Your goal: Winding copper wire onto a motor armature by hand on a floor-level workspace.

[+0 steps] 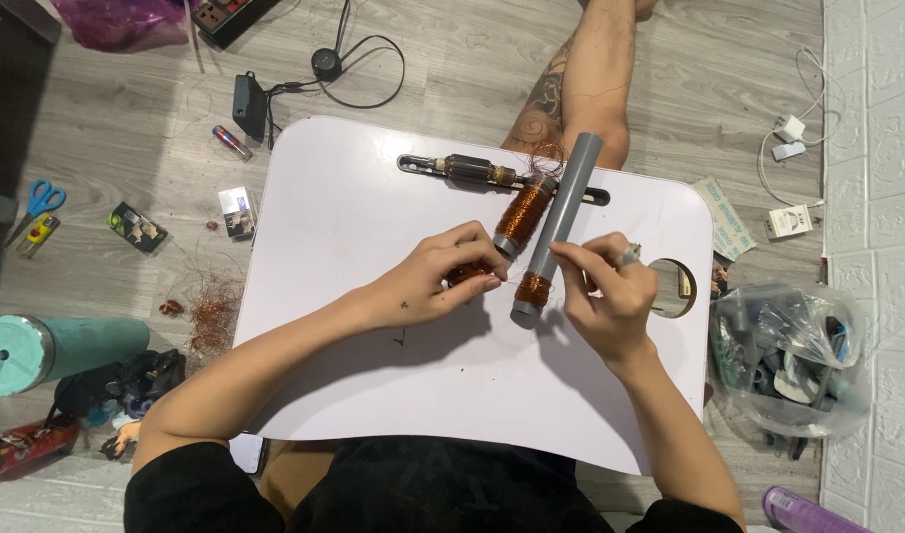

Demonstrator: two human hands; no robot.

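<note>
Head view: hair-thin copper wire (519, 282) between hands, barely discernible.

Bright, even indoor light from overhead, slightly toward 12 o'clock: soft shadows fall toward 6 under the left hand (428, 286) and right hand (610, 296) on the white lap table (373, 197), which runs near blown-out but shows no hard glare. Centre is sharp. Wide-angle bending at 3 and 9 o'clock edges, dim corner at 10 o'clock.
</note>
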